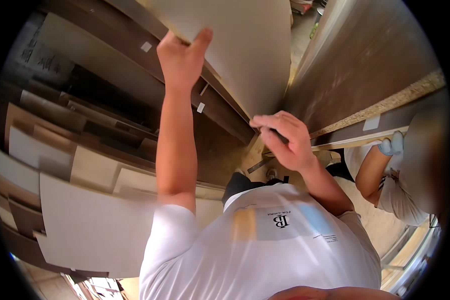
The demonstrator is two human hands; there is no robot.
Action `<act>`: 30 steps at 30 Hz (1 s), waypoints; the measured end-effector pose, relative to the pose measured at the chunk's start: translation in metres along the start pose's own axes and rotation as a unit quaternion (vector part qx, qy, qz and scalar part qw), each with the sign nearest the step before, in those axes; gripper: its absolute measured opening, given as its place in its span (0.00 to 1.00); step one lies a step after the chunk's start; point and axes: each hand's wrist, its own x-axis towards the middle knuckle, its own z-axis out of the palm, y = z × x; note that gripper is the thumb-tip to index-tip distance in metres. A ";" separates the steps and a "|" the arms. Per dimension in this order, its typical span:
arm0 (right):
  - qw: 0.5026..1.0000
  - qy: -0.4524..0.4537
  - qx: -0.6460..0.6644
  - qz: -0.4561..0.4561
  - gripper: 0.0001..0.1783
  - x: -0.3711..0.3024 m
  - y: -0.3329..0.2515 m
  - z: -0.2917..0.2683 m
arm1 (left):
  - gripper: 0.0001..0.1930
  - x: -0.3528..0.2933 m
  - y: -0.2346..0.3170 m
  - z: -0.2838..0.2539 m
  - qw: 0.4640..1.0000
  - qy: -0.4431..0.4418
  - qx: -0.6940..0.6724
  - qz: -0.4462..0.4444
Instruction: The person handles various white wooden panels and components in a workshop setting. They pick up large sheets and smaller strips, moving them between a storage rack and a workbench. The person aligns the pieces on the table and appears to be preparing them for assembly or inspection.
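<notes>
Pale panel (pixel 245 55) slants before us, between the stacked boards (pixel 95 220) on our left and a brown panel (pixel 370 65) on our right. We judge that the boards are ranked close together to save space. The brown panel turns a raw chipboard edge toward us; it nearly meets the pale one at the near end, and the gap widens farther off, so our sideways room looks tight. A co-worker (pixel 402 205) at our right narrows it too. Our left hand (pixel 180 60) is wrapped around the pale panel's left edge, thumb toward the face, probably to steady it. Our right hand (pixel 288 140) is half open by the near corner, seemingly gripping nothing; we cannot tell whether its fingertips touch.
</notes>
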 end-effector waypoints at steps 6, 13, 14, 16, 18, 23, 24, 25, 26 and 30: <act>0.987 0.100 0.108 0.062 0.07 0.007 -0.007 0.011 | 0.09 -0.100 0.042 -0.054 0.996 0.040 0.039 -0.071; 0.939 0.270 0.162 0.140 0.19 0.084 0.013 0.030 | 0.24 -0.240 0.057 -0.141 0.984 0.137 -0.009 -0.113; 0.940 0.295 0.140 0.099 0.20 0.107 0.028 0.028 | 0.27 -0.263 0.060 -0.154 0.970 0.169 -0.005 -0.172; 0.928 0.356 0.089 0.065 0.22 0.158 0.055 0.020 | 0.34 -0.313 0.036 -0.197 0.977 0.167 0.009 -0.129; 0.909 0.409 0.023 0.071 0.22 0.211 0.085 0.017 | 0.31 -0.350 0.041 -0.216 0.967 0.216 -0.048 -0.123; 0.940 0.291 -0.159 0.081 0.30 0.345 0.171 -0.073 | 0.25 -0.522 0.015 -0.301 0.868 0.351 -0.213 -0.281; 0.950 0.230 -0.185 0.100 0.33 0.370 0.196 -0.095 | 0.22 -0.515 0.035 -0.274 0.865 0.376 -0.209 -0.258; 0.962 0.164 -0.183 0.121 0.36 0.397 0.222 -0.117 | 0.22 -0.520 0.040 -0.262 0.864 0.395 -0.214 -0.230; 0.951 0.155 -0.245 0.108 0.35 0.402 0.227 -0.095 | 0.21 -0.525 0.051 -0.252 0.861 0.420 -0.203 -0.205; 0.933 0.142 -0.327 0.044 0.31 0.384 0.206 0.000 | 0.28 -0.587 0.027 -0.293 0.901 0.334 -0.258 -0.104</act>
